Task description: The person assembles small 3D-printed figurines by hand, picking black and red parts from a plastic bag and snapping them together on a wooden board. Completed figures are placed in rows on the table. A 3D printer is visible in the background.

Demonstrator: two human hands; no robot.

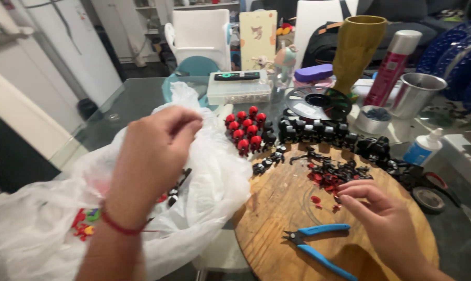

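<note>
Small red plastic scraps (316, 199) lie on the round wooden board (277, 208), where the right hand (386, 218) pinches at them with curled fingertips. The left hand (152, 156), fingers bunched, grips a white plastic bag (209, 182). Blue cutters (318, 244) lie nearby, beside red and black figures (246, 130).

Glass table (131, 99) crowded with craft supplies.
Holding a round wooden board (277, 208) strewn with small red and black plastic pieces (329, 174) and blue-handled cutters (318, 244); beside it a crumpled white plastic bag (214, 177). Farther back: a clear box (239, 91) topped by a remote, an empty filament spool (318, 102), an olive vase (356, 49), a spray can (391, 67), a metal cup (416, 93), a small glue bottle (423, 148).
</note>
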